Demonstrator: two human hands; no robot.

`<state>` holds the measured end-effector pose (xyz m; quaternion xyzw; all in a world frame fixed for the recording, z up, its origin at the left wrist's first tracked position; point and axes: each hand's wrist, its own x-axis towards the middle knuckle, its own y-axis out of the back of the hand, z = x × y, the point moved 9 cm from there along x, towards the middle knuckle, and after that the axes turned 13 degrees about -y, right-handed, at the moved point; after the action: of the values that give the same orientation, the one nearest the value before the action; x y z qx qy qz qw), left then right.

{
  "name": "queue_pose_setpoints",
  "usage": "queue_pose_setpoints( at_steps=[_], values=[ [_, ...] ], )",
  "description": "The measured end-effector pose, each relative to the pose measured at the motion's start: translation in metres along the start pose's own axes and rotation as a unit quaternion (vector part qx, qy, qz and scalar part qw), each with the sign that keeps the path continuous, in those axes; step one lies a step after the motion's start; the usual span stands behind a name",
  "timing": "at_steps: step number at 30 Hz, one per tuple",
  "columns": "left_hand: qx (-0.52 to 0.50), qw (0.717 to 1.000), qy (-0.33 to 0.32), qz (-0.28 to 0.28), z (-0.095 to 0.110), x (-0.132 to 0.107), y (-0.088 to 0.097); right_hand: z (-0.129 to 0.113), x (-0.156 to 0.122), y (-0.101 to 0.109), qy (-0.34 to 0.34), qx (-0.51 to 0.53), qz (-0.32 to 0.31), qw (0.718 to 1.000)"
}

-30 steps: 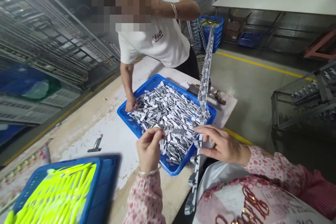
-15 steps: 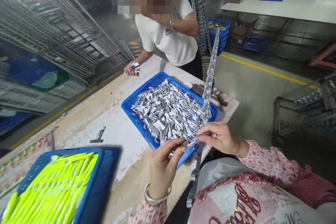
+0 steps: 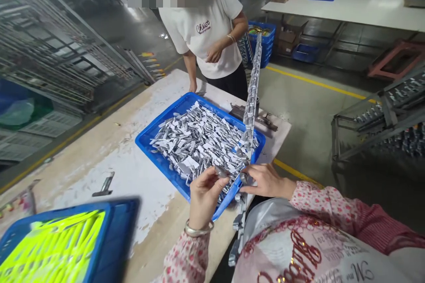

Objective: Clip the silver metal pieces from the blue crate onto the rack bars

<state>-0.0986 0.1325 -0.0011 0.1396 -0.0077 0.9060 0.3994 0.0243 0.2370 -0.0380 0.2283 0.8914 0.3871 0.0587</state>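
Silvery metal pieces (image 3: 199, 141) lie heaped in the blue tray (image 3: 156, 157) on the table (image 3: 146, 212). Above its near edge, the left hand (image 3: 206, 190) pinches a small grey piece (image 3: 222, 170) between thumb and fingertips. The right hand (image 3: 268, 180) has thumb and fingers around a grey clip (image 3: 245, 178), apparently at the long bar (image 3: 254, 93); whether they squeeze it, I cannot tell. Opposite stands a white-shirted person (image 3: 209, 31).

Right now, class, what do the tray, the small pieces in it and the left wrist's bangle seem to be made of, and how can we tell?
Tray: probably moulded plastic, smooth, even blue with rounded corners.
Small pieces: likely metal, silvery grey with glints, though coated plastic is possible.
Bangle: apparently polished metal, silvery with bright highlights.
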Motion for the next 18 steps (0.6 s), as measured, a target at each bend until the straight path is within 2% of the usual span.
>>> queue_pose_setpoints(
  at_steps=[2,5,8,13,18],
  values=[
    [0.004,1.000,0.006,-0.002,-0.006,-0.002,-0.003,0.011,0.002,-0.025,-0.029,-0.037,-0.034,0.998],
    [0.033,0.999,0.005,-0.007,-0.007,-0.003,-0.006,0.015,0.005,-0.045,-0.032,-0.058,-0.062,0.996],
    [0.054,0.998,-0.020,-0.025,-0.004,-0.003,-0.010,0.015,0.008,-0.048,-0.023,-0.070,-0.061,0.995],
    [0.110,0.987,-0.081,-0.087,0.001,0.000,-0.021,0.011,0.011,-0.044,0.002,-0.065,-0.051,0.997],
    [0.177,0.960,-0.157,-0.151,0.024,-0.002,-0.034,0.011,0.011,-0.042,0.004,-0.069,-0.051,0.996]
  ],
)
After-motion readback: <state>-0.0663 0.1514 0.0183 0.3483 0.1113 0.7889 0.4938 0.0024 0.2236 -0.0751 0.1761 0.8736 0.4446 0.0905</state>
